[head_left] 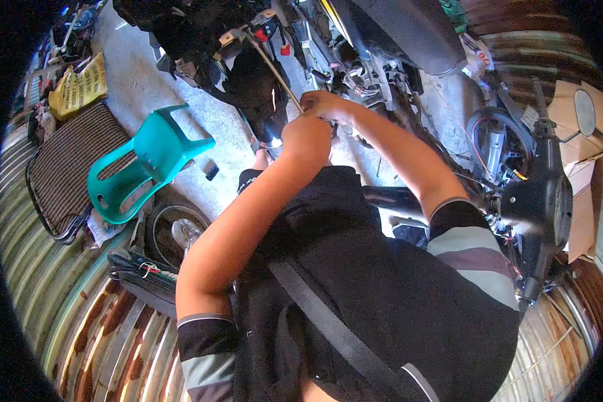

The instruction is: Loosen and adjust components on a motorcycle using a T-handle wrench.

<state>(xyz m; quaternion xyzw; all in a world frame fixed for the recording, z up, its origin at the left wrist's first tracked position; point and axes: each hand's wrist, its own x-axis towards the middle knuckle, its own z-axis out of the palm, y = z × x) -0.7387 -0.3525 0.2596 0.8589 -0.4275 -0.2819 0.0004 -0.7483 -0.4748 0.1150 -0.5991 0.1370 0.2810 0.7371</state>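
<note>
A long, thin, brassy metal rod slants down from the dark motorbike front to my two hands. Its near end is covered by my fingers. My left hand is closed around that end, knuckles up. Just beyond it, my right hand curls its fingers at the same end, touching or nearly touching the left. The rod's far end meets a pale metal piece on the bike, close to a red part. My palms are hidden, so the exact grip does not show.
A green plastic chair lies tipped at the left, by a striped mat and a yellow sack. A motorbike with a black seat and exposed frame stands ahead right. Another bike's mirror and cardboard are far right.
</note>
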